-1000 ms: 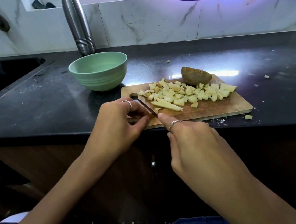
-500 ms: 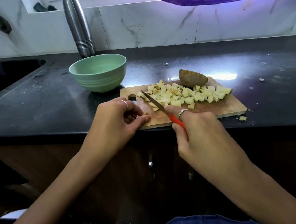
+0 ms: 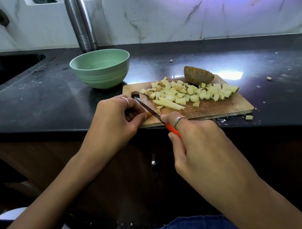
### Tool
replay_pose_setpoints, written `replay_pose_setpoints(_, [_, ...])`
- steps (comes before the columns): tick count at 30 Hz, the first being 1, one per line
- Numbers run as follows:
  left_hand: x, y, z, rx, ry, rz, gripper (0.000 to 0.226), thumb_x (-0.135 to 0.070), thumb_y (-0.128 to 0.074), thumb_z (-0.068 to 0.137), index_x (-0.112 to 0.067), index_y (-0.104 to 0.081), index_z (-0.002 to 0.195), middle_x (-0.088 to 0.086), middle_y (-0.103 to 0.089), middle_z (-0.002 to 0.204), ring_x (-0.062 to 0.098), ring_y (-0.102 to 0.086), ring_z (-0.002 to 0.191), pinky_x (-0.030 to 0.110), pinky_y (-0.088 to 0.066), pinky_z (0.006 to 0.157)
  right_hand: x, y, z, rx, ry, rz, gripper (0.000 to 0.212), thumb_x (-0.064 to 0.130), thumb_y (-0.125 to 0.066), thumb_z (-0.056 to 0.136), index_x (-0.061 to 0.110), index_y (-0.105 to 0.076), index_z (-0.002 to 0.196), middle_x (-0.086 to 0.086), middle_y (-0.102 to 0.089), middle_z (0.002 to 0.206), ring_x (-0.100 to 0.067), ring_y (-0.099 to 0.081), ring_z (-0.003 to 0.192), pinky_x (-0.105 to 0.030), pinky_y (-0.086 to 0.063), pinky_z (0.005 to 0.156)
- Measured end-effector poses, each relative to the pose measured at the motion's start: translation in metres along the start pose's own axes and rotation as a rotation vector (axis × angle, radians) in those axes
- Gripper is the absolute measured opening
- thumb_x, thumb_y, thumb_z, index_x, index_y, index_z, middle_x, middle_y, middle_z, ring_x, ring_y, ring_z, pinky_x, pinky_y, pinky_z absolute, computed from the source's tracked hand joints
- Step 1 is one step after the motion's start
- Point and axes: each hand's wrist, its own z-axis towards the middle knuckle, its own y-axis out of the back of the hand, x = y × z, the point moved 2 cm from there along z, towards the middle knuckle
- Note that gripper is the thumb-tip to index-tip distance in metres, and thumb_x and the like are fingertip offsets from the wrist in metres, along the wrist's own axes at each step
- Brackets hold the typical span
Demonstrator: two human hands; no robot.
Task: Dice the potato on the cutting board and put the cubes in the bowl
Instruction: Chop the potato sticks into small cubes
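Potato strips (image 3: 168,103) lie on the cutting board (image 3: 220,108), long axis toward the right hand (image 3: 196,143), which grips the knife (image 3: 146,106); left hand (image 3: 117,119) pinches a small piece

Wooden cutting board (image 3: 220,107), glossy black stone counter (image 3: 34,108), brushed-steel bottle (image 3: 83,28)

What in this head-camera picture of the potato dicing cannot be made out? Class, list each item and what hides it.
1. The piece under the left hand: head view, its curled fingers cover it.
2. The knife handle: mostly wrapped inside the right hand.
3. The bowl bottom: near wall blocks it, so contents are uncertain.
4. The unpeeled potato chunk: its far side faces away.
5. The sink: cut by the left edge.
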Motion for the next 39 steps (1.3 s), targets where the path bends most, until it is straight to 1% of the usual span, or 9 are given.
replay_pose_setpoints(3, [-0.001,-0.001,-0.001,-0.004,0.003,-0.007,0.005,-0.008,-0.076,0.076,-0.013,-0.074,0.077,-0.013,-0.059,0.068,0.006,-0.056,0.068,0.006,-0.042,0.059,0.005,0.001,-0.003,0.031,0.011,-0.037,0.041,0.02,-0.044,0.093,0.034,-0.035,0.131,0.008,-0.056,0.09,-0.016,-0.058,0.081,-0.028,-0.044,0.062])
replay_pose_setpoints(7, [0.0,-0.001,-0.001,-0.014,-0.014,-0.001,0.007,-0.007,-0.076,0.076,-0.013,-0.075,0.079,-0.005,-0.064,0.072,0.011,-0.058,0.059,0.007,-0.043,0.06,0.006,-0.002,0.006,0.068,-0.01,-0.077,0.04,0.017,-0.045,0.093,0.029,-0.037,0.13,0.006,-0.041,0.077,-0.019,-0.051,0.074,-0.029,-0.038,0.059])
replay_pose_setpoints(12, [-0.002,0.0,-0.001,0.002,-0.027,-0.012,0.008,-0.006,-0.075,0.076,-0.013,-0.075,0.08,-0.011,-0.062,0.074,0.006,-0.057,0.073,0.006,-0.041,0.061,0.001,-0.011,0.019,0.062,-0.021,-0.089,0.042,0.015,-0.049,0.092,0.028,-0.04,0.13,0.007,-0.035,0.078,-0.022,-0.058,0.085,-0.029,-0.038,0.06])
replay_pose_setpoints(17, [-0.001,0.004,-0.002,0.075,-0.001,0.02,0.012,-0.007,-0.07,0.08,-0.016,-0.075,0.086,-0.01,-0.062,0.078,0.002,-0.056,0.078,0.002,-0.038,0.064,-0.016,-0.008,0.02,0.009,-0.069,-0.048,0.04,0.017,-0.048,0.092,0.028,-0.043,0.13,0.001,-0.054,0.084,-0.023,-0.058,0.078,-0.034,-0.051,0.066])
replay_pose_setpoints(20, [0.0,0.005,-0.001,0.07,0.016,0.001,0.005,-0.01,-0.072,0.079,-0.014,-0.074,0.083,-0.011,-0.059,0.075,-0.001,-0.054,0.071,0.004,-0.039,0.062,-0.019,-0.004,0.019,-0.019,-0.063,0.009,0.031,0.019,-0.048,0.094,0.028,-0.05,0.123,0.001,-0.058,0.08,-0.019,-0.056,0.067,-0.037,-0.052,0.059])
replay_pose_setpoints(23, [0.001,0.004,0.0,0.069,0.028,0.003,0.003,-0.012,-0.073,0.079,-0.015,-0.072,0.079,-0.009,-0.06,0.074,0.0,-0.053,0.069,0.005,-0.04,0.062,-0.011,-0.003,0.012,-0.017,-0.022,0.066,0.027,0.023,-0.047,0.095,0.032,-0.05,0.12,0.007,-0.056,0.076,-0.011,-0.052,0.058,-0.031,-0.048,0.052])
replay_pose_setpoints(29, [0.003,0.005,0.0,0.064,0.031,0.008,0.007,-0.01,-0.073,0.078,-0.016,-0.071,0.077,-0.011,-0.059,0.072,-0.001,-0.054,0.067,0.006,-0.041,0.061,-0.002,-0.009,0.006,-0.028,-0.022,0.066,0.037,0.019,-0.047,0.094,0.033,-0.046,0.128,0.003,-0.059,0.081,-0.018,-0.059,0.066,-0.039,-0.052,0.06])
replay_pose_setpoints(35, [0.003,0.002,0.0,0.048,0.026,0.017,0.004,-0.008,-0.072,0.078,-0.012,-0.073,0.078,-0.007,-0.062,0.073,0.003,-0.055,0.069,0.008,-0.043,0.061,0.005,-0.01,0.009,0.031,-0.012,-0.028,0.036,0.017,-0.045,0.093,0.029,-0.041,0.127,0.005,-0.047,0.083,-0.021,-0.057,0.083,-0.032,-0.044,0.063])
replay_pose_setpoints(39, [0.001,0.003,0.0,0.06,0.012,0.02,0.005,-0.008,-0.072,0.078,-0.013,-0.073,0.078,-0.006,-0.063,0.074,0.005,-0.056,0.072,0.009,-0.044,0.062,0.0,-0.013,0.019,0.055,-0.019,-0.063,0.032,0.017,-0.047,0.093,0.028,-0.044,0.123,0.005,-0.043,0.081,-0.02,-0.052,0.077,-0.031,-0.042,0.062])
